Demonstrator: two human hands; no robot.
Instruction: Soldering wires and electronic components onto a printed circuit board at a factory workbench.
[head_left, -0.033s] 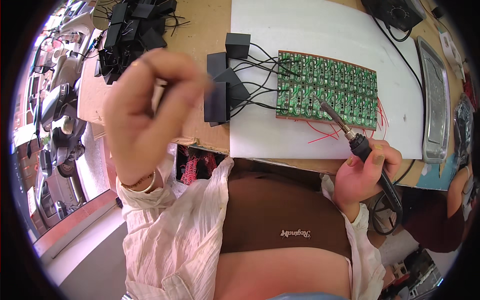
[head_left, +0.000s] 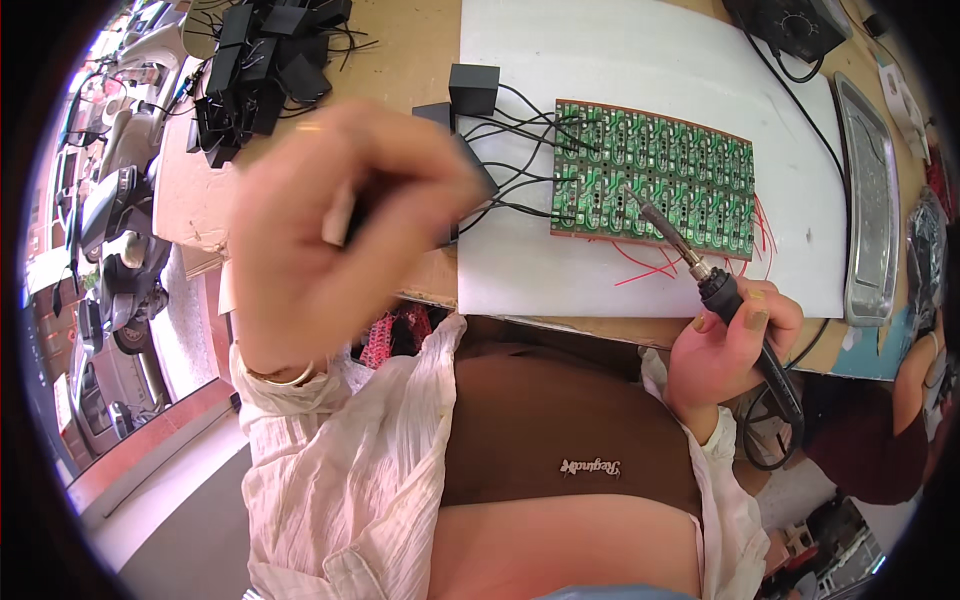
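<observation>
My right hand (head_left: 722,350) is wrapped round the black handle of a soldering iron (head_left: 722,290), its tip over a green circuit board panel (head_left: 655,180). Black wires run from the panel's left edge to several black box-shaped parts (head_left: 474,90), partly hidden behind my left hand. That left hand (head_left: 345,220) is raised left of the panel, blurred, with thumb and forefinger pinched together. What the pinch holds, if anything, I cannot make out. Thin red wires (head_left: 650,270) stick out from under the panel's near and right edges.
Under the panel lies a white sheet (head_left: 520,280). More black boxes with wires are heaped (head_left: 255,75) at far left. A metal tray (head_left: 872,220) and a black unit with a dial (head_left: 795,28) stand on the right. Another person's arm (head_left: 915,385) shows at the right edge.
My left hand has moved to the right and now covers more of the black boxes. My right hand and the soldering iron have hardly moved.
</observation>
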